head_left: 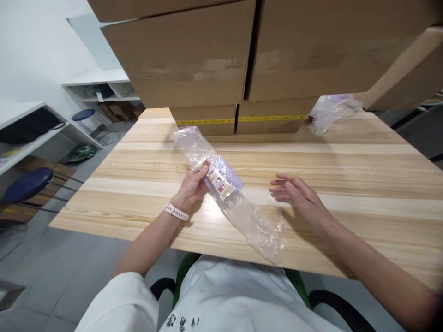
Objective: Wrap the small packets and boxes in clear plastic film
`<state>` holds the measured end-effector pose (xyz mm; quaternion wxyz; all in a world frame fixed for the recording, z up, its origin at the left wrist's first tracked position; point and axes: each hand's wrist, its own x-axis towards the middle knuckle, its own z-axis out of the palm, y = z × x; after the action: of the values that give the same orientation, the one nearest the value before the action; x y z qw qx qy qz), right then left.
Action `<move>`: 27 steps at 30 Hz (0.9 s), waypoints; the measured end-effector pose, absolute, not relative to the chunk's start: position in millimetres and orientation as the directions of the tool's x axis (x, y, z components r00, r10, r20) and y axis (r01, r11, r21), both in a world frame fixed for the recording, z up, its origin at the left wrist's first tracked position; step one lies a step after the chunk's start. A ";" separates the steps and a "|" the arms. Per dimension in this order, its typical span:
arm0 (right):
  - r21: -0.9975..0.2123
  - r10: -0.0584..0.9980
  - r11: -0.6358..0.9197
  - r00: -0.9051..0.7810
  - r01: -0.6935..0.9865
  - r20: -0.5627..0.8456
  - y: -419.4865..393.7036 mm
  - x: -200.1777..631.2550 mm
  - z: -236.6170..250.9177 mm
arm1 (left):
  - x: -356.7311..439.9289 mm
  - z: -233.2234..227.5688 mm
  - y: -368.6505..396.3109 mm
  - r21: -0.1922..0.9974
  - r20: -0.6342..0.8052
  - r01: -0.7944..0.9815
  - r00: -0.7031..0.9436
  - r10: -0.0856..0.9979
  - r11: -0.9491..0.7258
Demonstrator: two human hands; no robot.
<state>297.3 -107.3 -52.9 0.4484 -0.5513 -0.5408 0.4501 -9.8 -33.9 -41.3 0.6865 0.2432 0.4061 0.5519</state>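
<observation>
Head view: left hand (191, 186) pinches a long clear plastic bag (228, 193) near its middle, beside a small red-and-white packet (218, 180) inside it. That bag lies diagonally across the wooden tabletop (346, 175). Right hand (298, 193) hovers spread and flat, just beside the bag, holding nothing. Cardboard boxes (214, 60) stand behind.
</observation>
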 end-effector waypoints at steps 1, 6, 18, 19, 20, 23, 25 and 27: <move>-0.989 0.994 -0.038 -0.097 0.142 -0.052 -100.6 288.9 -53.7 | -5.2 -40.6 -37.0 0.783 -0.278 -0.554 0.095 0.956 0.283; -0.989 0.895 0.059 -0.447 0.135 -0.007 -83.9 243.3 -39.2 | 8.2 -37.9 -47.9 0.806 -0.229 -0.485 0.272 0.934 0.339; -0.329 0.719 0.693 -0.648 0.642 0.250 -88.3 226.7 -33.2 | -15.2 -20.9 -38.0 0.632 -0.357 -0.621 0.297 0.885 0.463; -0.379 0.702 0.701 -0.677 0.604 0.221 -91.4 226.1 -34.9 | -15.0 -22.9 -37.3 0.639 -0.360 -0.622 0.278 0.891 0.452; -0.436 0.703 0.690 -0.679 0.578 0.212 -92.0 227.1 -35.5 | -14.6 -25.0 -36.8 0.653 -0.357 -0.620 0.253 0.899 0.434; -0.539 0.817 0.566 -0.511 0.624 0.266 -77.8 236.8 -35.3 | -13.5 -30.0 -36.3 0.706 -0.343 -0.596 0.185 0.921 0.383; -0.555 0.893 0.449 -0.377 0.700 0.246 -61.6 244.1 -37.3 | -13.3 -32.4 -36.2 0.730 -0.346 -0.574 0.158 0.925 0.371; -0.576 0.937 0.342 -0.312 0.743 0.154 -48.1 249.0 -41.8 | -13.8 -35.1 -35.7 0.751 -0.351 -0.550 0.135 0.927 0.365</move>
<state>249.0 -48.1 -41.8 0.2380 -0.5360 -0.7838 0.2045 -13.8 -35.7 -35.1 0.7173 0.2298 0.4097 0.5146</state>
